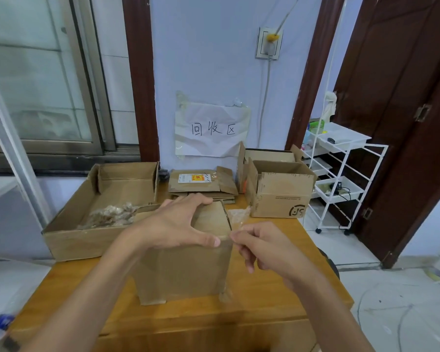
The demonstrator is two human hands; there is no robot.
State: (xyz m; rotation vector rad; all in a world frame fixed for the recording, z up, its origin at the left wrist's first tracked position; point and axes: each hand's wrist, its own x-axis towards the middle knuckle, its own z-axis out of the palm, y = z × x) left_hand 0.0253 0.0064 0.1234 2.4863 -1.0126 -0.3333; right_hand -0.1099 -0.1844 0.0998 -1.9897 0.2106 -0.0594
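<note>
A cardboard box (186,270) stands upright in the middle of a wooden table (277,301), directly under and between the two hands. The left hand (173,224) holds the box from above. Its fingers are spread across the top panel and reach the far edge, while the thumb presses on the near top edge close to the right corner. The right hand (267,247) is just beside the box's upper right corner, level with the top edge. Its thumb and forefinger pinch a strip of clear tape (239,215), and the other fingers are curled under. The tape runs from the pinch up and away along the right edge of the box top, its loose end crumpled and lifted off the cardboard. The left thumb and the pinching fingertips are very close together, nearly touching at the corner.

To the left, a shallow open carton (69,240) holds a wad of used tape (112,214). Behind the box lies a stack of flattened cardboard (201,184). Back right stands an open carton (280,201). A paper sign (211,130) hangs on the wall, and a white rack (346,174) stands on the floor at right.
</note>
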